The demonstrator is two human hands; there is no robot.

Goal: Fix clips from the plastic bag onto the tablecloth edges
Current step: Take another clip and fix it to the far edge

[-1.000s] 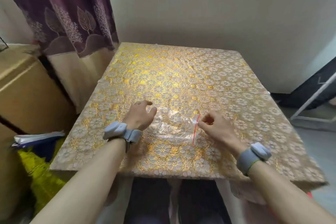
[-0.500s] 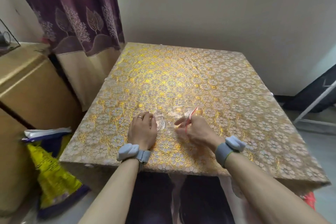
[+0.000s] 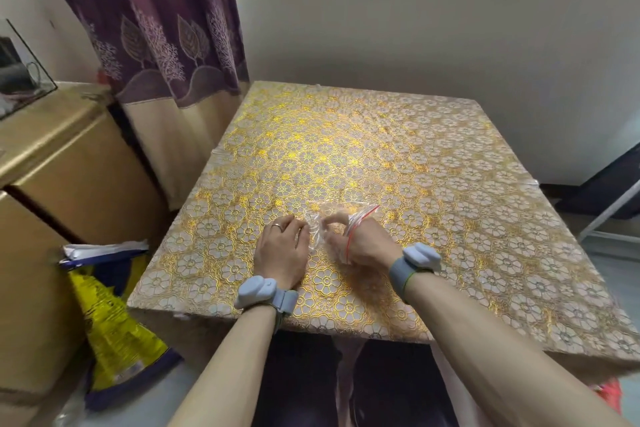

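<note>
A clear plastic bag (image 3: 334, 211) with a red zip strip lies on the gold flowered tablecloth (image 3: 346, 156) near the front edge. My right hand (image 3: 363, 244) is inside the bag's mouth, and the red strip crosses the back of that hand. Its fingers are curled under the film, which hides what they touch. My left hand (image 3: 282, 250) grips the crumpled closed end of the bag from the left. Small clear pieces that look like clips sit on the cloth's left edge (image 3: 216, 151) and right edge (image 3: 531, 181).
A brown cabinet (image 3: 69, 163) stands to the left of the table, with a yellow and blue sack (image 3: 114, 329) on the floor beside it. A purple and cream curtain (image 3: 162, 38) hangs at the back left. A white wall runs behind the table, and a metal frame (image 3: 609, 211) stands at the right.
My right hand went from pinching the bag's red-striped mouth to sliding inside it. My left hand drew back and bunched the bag's closed end. The camera has moved back and tilted.
</note>
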